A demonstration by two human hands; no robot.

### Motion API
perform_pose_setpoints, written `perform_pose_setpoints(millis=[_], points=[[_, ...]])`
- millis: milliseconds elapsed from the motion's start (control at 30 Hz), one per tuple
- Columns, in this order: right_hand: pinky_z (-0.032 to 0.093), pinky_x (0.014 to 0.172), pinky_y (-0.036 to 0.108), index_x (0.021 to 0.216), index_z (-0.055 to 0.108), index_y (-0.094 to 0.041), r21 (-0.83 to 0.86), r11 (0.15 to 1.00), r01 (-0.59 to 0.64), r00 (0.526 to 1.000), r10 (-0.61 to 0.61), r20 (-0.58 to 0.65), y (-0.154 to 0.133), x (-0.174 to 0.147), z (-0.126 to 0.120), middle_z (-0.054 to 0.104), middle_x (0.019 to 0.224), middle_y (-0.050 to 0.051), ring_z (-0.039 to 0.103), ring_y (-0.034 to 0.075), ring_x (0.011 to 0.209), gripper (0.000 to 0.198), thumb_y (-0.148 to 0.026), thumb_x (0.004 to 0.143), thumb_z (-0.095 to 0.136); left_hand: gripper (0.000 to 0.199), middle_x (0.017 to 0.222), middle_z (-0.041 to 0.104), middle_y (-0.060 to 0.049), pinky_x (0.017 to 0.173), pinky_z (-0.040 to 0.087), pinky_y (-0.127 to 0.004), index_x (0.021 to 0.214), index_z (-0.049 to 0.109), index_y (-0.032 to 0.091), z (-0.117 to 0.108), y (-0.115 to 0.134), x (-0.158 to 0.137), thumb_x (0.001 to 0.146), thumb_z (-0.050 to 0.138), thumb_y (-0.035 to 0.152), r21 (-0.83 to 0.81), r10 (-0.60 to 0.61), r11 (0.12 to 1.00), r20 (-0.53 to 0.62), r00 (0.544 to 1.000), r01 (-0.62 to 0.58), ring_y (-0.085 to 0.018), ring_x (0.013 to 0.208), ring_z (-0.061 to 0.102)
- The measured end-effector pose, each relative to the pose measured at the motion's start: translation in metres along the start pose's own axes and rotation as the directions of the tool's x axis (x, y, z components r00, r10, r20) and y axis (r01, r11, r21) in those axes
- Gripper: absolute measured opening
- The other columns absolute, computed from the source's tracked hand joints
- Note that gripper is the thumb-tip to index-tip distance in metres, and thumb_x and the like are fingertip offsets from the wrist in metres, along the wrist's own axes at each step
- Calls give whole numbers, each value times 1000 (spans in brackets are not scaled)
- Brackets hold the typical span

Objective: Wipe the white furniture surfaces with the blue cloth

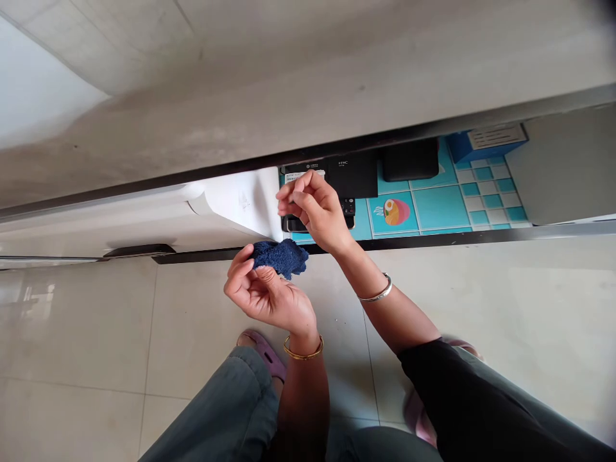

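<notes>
Below the fingers [235,287] lies a cream tiled floor [96,333] (light [38,300] glinting on it); beyond them, a pale counter [337,70].

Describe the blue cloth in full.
The dark blue cloth is small and bunched, with a fuzzy, towel-like surface and uneven edges. The left hand holds it at one end between thumb and fingers, the rest sticking out toward the right of the picture. It overlaps the dark front edge in view; whether they touch I cannot tell.

The sleeve [474,388] is black, the trousers [224,398] blue-grey.
</notes>
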State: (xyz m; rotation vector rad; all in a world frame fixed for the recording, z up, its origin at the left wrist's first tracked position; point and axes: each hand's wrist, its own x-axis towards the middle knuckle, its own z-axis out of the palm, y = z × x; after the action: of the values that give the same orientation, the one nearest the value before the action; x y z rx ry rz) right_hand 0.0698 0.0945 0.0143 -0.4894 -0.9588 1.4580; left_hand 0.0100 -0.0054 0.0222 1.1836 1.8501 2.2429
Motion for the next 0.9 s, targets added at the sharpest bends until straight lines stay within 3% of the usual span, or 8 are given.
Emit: perform_pose_setpoints(millis=[133,333,567,667,800,900], points=[[58,67,28,82,45,-24,58,997,-45,998,47,-47,-10,-4,3,67,83,-3,61,9,67,43,-49,81,80,9,118,62,-7,59,38,-23,105,45,23,1,1,-2,98,48,18,13,2,1000,4,1000,-2,-15,100,61],[59,73,29,85,46,-25,70,995,-68,997,71,-36,-24,-14,6,69,84,-3,70,14,85,45,-40,75,88,9,118,61,-7,56,34,-23,105,45,23,2,5,-5,98,49,18,-13,-30,999,-4,1000,30,-13,94,60],[55,71,24,83,52,-23,-17,1000,-19,997,18,-68,-32,-25,1,65,72,-7,62,10,72,45,-34,69,94,9,118,61,-6,56,33,-23,106,45,23,4,9,-7,98,47,19,-12,-49,999,-11,999,49,-13,92,58],[55,73,25,92,63,-21,-126,991,-47,997,54,51,-34,-33,-6,66,76,-4,62,10,73,34,-34,75,89,11,119,61,-5,58,35,-23,106,44,24,-2,14,-3,97,46,18,9,-26,1000,-61,998,27,-13,96,59],[55,72,26,102,67,-18,-301,943,-139,937,224,269,-32,-49,-18,68,92,2,65,11,78,18,-35,95,68,17,121,59,-3,54,33,-22,107,43,25,-12,22,8,94,48,16,8,-16,1000,-138,990,18,-13,96,57],[49,67,25,112,62,-18,-557,829,-48,878,300,372,-32,-63,-24,64,85,0,57,9,68,18,-28,104,50,17,122,59,-3,47,26,-22,106,42,26,-17,28,16,94,49,16,19,-1,1000,-185,983,4,-11,88,54]])
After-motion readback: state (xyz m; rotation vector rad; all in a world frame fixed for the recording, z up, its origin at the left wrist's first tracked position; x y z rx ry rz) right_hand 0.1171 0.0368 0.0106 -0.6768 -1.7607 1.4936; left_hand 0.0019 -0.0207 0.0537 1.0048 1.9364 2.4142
